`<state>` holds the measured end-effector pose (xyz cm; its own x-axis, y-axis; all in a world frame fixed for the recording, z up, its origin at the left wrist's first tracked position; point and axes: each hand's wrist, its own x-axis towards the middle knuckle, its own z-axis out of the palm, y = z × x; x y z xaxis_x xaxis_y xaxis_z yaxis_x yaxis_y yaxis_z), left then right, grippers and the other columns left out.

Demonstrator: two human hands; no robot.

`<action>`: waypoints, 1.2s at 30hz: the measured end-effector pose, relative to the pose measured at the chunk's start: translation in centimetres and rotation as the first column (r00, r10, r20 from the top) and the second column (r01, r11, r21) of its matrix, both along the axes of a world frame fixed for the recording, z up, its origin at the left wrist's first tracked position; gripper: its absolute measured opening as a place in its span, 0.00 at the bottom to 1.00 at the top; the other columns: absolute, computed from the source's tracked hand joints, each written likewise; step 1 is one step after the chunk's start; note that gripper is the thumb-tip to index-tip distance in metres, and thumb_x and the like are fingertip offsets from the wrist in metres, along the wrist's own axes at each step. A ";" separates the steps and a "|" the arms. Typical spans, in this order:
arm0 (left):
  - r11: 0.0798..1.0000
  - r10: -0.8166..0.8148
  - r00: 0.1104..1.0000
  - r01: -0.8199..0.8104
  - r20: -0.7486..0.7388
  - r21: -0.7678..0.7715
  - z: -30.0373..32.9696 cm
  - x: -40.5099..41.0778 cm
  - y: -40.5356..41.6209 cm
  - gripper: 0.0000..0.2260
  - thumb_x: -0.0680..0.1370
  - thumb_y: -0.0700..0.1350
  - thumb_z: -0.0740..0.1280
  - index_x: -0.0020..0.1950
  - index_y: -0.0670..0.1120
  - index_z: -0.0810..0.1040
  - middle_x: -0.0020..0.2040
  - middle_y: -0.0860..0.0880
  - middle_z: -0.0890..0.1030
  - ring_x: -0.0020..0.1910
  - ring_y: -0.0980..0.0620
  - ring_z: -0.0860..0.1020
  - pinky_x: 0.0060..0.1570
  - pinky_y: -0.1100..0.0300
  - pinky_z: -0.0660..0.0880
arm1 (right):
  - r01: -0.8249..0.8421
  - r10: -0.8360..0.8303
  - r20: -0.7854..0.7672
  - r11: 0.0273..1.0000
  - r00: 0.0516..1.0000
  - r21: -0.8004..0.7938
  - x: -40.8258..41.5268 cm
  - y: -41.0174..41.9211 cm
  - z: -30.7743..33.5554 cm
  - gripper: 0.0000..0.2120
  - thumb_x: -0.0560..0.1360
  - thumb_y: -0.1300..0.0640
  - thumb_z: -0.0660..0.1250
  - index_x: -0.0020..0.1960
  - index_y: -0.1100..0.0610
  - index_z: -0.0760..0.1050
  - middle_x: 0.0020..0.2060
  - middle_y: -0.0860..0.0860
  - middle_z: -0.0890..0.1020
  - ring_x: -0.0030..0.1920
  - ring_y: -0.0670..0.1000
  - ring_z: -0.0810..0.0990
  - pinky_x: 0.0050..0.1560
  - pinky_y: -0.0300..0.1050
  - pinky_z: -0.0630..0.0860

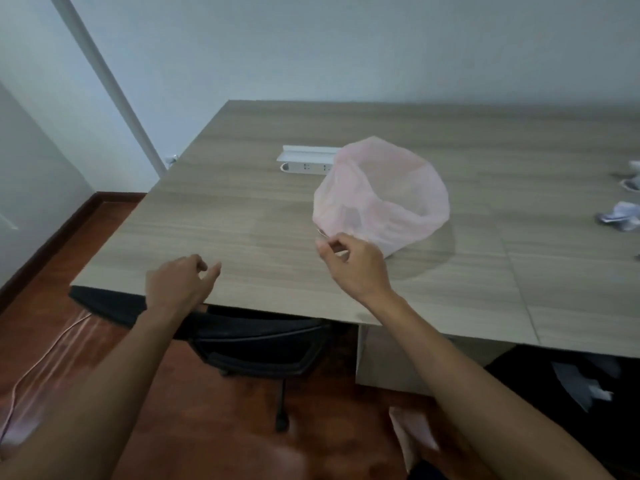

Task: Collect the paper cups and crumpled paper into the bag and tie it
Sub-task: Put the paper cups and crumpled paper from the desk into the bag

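A thin pink plastic bag [384, 192] stands puffed open on the wooden table [242, 209], its mouth facing me. My right hand [353, 265] is at the bag's near lower edge, with thumb and fingers curled and pinching the rim. My left hand [180, 282] hovers over the table's front edge to the left, fingers loosely curled, holding nothing. Crumpled white paper [621, 216] lies at the far right of the table. Another white piece [632, 178], cut off by the frame edge, lies behind it; I cannot tell whether it is a cup or paper.
A white power strip and rail [304, 161] lie behind the bag on the left. A black office chair [249, 337] is tucked under the table's front edge. A thin cable [41, 362] runs over the reddish wooden floor at the left.
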<state>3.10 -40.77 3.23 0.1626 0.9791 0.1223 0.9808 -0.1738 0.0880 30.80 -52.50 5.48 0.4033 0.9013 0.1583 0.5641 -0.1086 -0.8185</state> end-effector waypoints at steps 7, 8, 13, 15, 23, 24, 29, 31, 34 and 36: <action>0.992 -0.122 0.984 0.117 0.131 0.039 2.4 12.3 1.5 0.19 0.78 0.62 0.61 0.54 0.48 0.80 0.52 0.49 0.83 0.51 0.44 0.80 0.50 0.50 0.75 | 0.394 -0.393 -0.026 0.913 0.919 0.106 15.2 3.2 0.0 0.11 0.73 0.48 0.67 0.51 0.53 0.77 0.50 0.48 0.80 0.53 0.53 0.78 0.51 0.45 0.72; 0.992 -0.126 0.979 0.120 0.160 0.045 2.8 14.3 1.9 0.19 0.78 0.61 0.61 0.55 0.48 0.80 0.53 0.49 0.83 0.52 0.44 0.80 0.50 0.50 0.75 | 0.432 -0.431 -0.035 0.899 0.902 0.071 17.4 3.6 -0.4 0.13 0.73 0.49 0.67 0.54 0.54 0.76 0.52 0.50 0.79 0.56 0.54 0.76 0.54 0.45 0.70; 0.985 -0.150 0.946 0.119 0.287 0.125 6.2 24.5 4.1 0.22 0.78 0.62 0.62 0.61 0.46 0.77 0.58 0.47 0.80 0.59 0.44 0.77 0.56 0.49 0.72 | 0.437 -0.479 -0.093 0.851 0.873 -0.290 26.3 5.3 -3.0 0.29 0.73 0.42 0.67 0.67 0.57 0.68 0.64 0.57 0.75 0.65 0.60 0.72 0.59 0.50 0.71; 0.981 -0.162 0.943 0.121 0.292 0.153 7.3 28.1 5.3 0.24 0.78 0.61 0.62 0.64 0.44 0.76 0.61 0.45 0.78 0.62 0.42 0.74 0.59 0.48 0.70 | 0.346 -0.446 -0.147 0.829 0.883 -0.439 28.5 6.0 -4.1 0.31 0.73 0.40 0.67 0.67 0.59 0.69 0.62 0.57 0.77 0.61 0.60 0.77 0.55 0.51 0.75; 1.000 -0.019 0.999 0.018 -0.034 -0.022 9.0 39.0 10.3 0.29 0.74 0.55 0.71 0.70 0.42 0.70 0.65 0.40 0.75 0.66 0.38 0.70 0.61 0.48 0.69 | 0.147 -0.427 -0.479 0.843 0.767 -0.517 33.2 6.1 -8.0 0.07 0.73 0.56 0.67 0.46 0.59 0.81 0.42 0.55 0.85 0.35 0.50 0.85 0.37 0.51 0.83; 0.998 0.012 0.995 -0.018 -0.097 -0.056 8.9 39.7 10.8 0.27 0.74 0.53 0.70 0.68 0.42 0.71 0.63 0.39 0.76 0.65 0.38 0.72 0.59 0.50 0.71 | 0.161 -0.434 -0.489 0.849 0.756 -0.504 33.7 5.9 -8.0 0.07 0.72 0.57 0.67 0.46 0.60 0.80 0.42 0.55 0.85 0.35 0.50 0.85 0.37 0.51 0.84; 0.995 -0.075 0.970 0.059 -0.230 -0.079 7.8 44.1 12.3 0.13 0.76 0.46 0.63 0.56 0.43 0.80 0.54 0.40 0.81 0.55 0.38 0.79 0.53 0.51 0.74 | 0.233 -0.452 -0.515 0.870 0.728 -0.435 37.3 4.4 -7.9 0.05 0.73 0.58 0.68 0.38 0.56 0.77 0.40 0.55 0.85 0.35 0.51 0.85 0.33 0.48 0.83; 0.989 -0.140 0.976 0.129 -0.165 -0.075 8.0 47.2 12.5 0.12 0.76 0.47 0.63 0.53 0.43 0.81 0.53 0.38 0.81 0.54 0.36 0.79 0.53 0.49 0.75 | 0.289 -0.483 -0.515 0.864 0.708 -0.412 39.0 3.4 -7.7 0.06 0.72 0.57 0.68 0.37 0.55 0.76 0.40 0.54 0.85 0.34 0.51 0.85 0.33 0.48 0.82; 0.963 -0.265 0.962 0.261 -0.068 -0.070 8.9 52.2 12.0 0.12 0.76 0.47 0.65 0.53 0.42 0.81 0.53 0.37 0.81 0.54 0.35 0.79 0.51 0.48 0.75 | 0.389 -0.541 -0.526 0.840 0.657 -0.378 41.9 1.4 -6.9 0.05 0.71 0.58 0.69 0.37 0.54 0.76 0.36 0.53 0.83 0.33 0.51 0.84 0.34 0.51 0.82; 0.923 -0.382 0.924 0.381 -0.011 -0.052 9.5 55.6 11.4 0.11 0.76 0.47 0.65 0.52 0.41 0.81 0.53 0.36 0.81 0.54 0.35 0.79 0.51 0.49 0.75 | 0.458 -0.580 -0.518 0.814 0.628 -0.357 43.7 -0.4 -6.0 0.06 0.71 0.58 0.69 0.36 0.54 0.76 0.34 0.52 0.82 0.32 0.50 0.83 0.34 0.50 0.81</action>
<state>58.70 -29.37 12.75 0.5270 0.8470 0.0695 0.8427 -0.5314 0.0862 74.54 -52.90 -0.56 0.7657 0.4977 -0.4074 -0.2103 -0.4049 -0.8899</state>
